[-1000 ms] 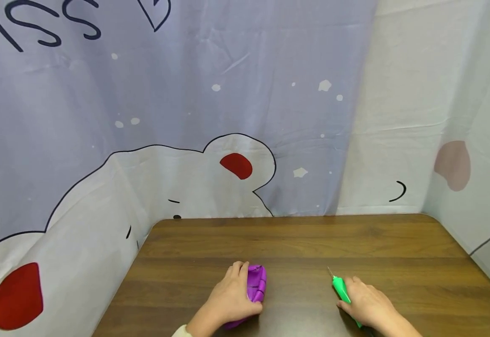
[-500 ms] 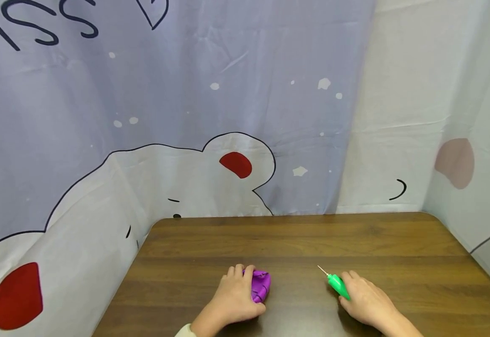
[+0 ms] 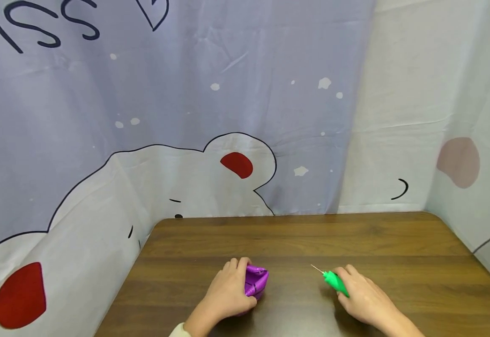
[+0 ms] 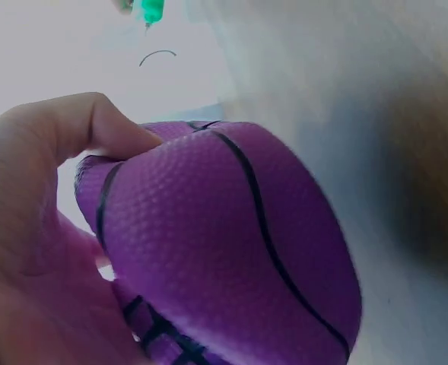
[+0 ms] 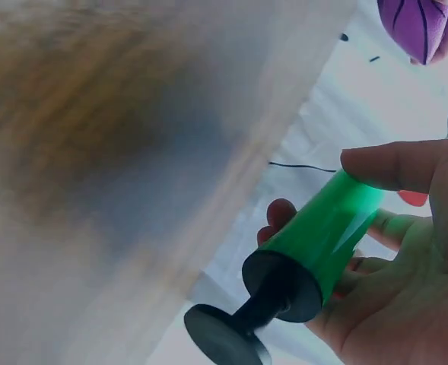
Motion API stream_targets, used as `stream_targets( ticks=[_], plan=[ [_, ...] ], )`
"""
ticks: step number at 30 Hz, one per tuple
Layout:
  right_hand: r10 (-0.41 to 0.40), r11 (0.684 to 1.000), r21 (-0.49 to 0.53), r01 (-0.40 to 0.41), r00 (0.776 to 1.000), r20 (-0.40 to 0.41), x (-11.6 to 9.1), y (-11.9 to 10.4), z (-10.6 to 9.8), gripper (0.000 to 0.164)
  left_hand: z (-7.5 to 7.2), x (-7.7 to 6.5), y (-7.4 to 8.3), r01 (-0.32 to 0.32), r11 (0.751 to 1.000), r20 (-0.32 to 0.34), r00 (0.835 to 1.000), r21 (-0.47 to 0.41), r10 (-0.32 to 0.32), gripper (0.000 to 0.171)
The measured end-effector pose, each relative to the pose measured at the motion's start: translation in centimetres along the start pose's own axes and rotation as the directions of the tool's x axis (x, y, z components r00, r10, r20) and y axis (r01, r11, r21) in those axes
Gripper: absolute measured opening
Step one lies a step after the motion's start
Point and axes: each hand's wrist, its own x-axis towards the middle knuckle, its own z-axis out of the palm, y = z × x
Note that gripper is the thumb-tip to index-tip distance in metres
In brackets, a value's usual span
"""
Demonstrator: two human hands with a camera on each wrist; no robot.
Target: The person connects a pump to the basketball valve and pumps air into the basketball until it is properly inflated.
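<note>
A deflated purple ball with black lines [image 3: 257,280], pebbled like a small basketball, is gripped by my left hand [image 3: 227,291]. Its side is caved in, with folds showing. In the left wrist view, the thumb presses on the dented ball [image 4: 224,220]. To the right, my right hand [image 3: 365,296] holds a green hand pump [image 3: 335,283], its thin needle pointing left toward the ball and slightly up. Up close in the right wrist view, fingers and thumb wrap the green barrel [image 5: 322,228], and the black plunger handle [image 5: 224,334] sticks out partway. Needle and ball are apart.
Both hands are over a brown wooden table [image 3: 295,238]. A printed curtain [image 3: 186,117] in pale blue and white hangs behind the table and along its sides.
The pump has swung so its needle points more to the left, and it has come nearer the ball. The ball has been tilted in the left hand, its caved-in side now facing up more.
</note>
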Motion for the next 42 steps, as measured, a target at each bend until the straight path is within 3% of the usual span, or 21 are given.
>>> stream_targets(
  ticks=[5,12,17,22,26,29,32,37,40,42],
  plan=[
    [-0.082,0.997,-0.015,0.081,0.988,-0.130,0.2,-0.4,-0.4,0.049,-0.7,0.0,-0.8,-0.032,0.999,-0.123,0.992,-0.033,0.028,0.087],
    [-0.224,0.975,-0.066,0.214,0.931,-0.288,0.9,-1.6,-1.5,0.050,-0.6,0.1,-1.2,-0.133,0.981,-0.230,0.968,-0.143,0.098,0.083],
    [-0.308,0.951,-0.106,0.289,0.890,-0.335,1.3,-2.3,-2.7,0.053,-0.4,0.2,-1.3,-0.219,0.954,-0.264,0.951,-0.206,0.162,0.085],
    [-0.365,0.931,-0.131,0.341,0.864,-0.347,1.5,-3.1,-3.7,0.055,-0.6,0.1,-1.1,-0.280,0.932,-0.296,0.932,-0.231,0.207,0.088],
    [-0.400,0.916,-0.146,0.372,0.839,-0.369,1.5,-3.9,-4.6,0.057,-1.2,-0.1,-0.5,-0.318,0.891,-0.310,0.925,-0.323,0.217,0.092],
    [-0.421,0.906,-0.151,0.394,0.817,-0.393,1.4,-4.4,-5.5,0.054,-1.7,-0.2,-0.1,-0.325,0.854,-0.299,0.931,-0.406,0.212,0.094],
    [-0.438,0.898,-0.156,0.411,0.803,-0.404,1.4,-4.9,-6.3,0.035,-2.2,-0.2,0.2,-0.296,0.845,-0.267,0.945,-0.444,0.191,0.091],
    [-0.463,0.885,-0.169,0.433,0.787,-0.408,1.4,-5.7,-7.0,0.047,-2.7,-0.3,0.8,-0.246,0.872,-0.205,0.964,-0.424,0.172,0.070],
    [-0.473,0.880,-0.173,0.442,0.785,-0.400,1.4,-5.9,-7.2,0.048,-2.8,-0.3,1.0,-0.243,0.890,-0.176,0.966,-0.386,0.188,0.050],
    [-0.473,0.881,-0.175,0.440,0.791,-0.388,1.4,-5.9,-7.2,0.048,-2.7,-0.3,1.1,-0.233,0.898,-0.154,0.970,-0.374,0.187,0.046]
  ],
)
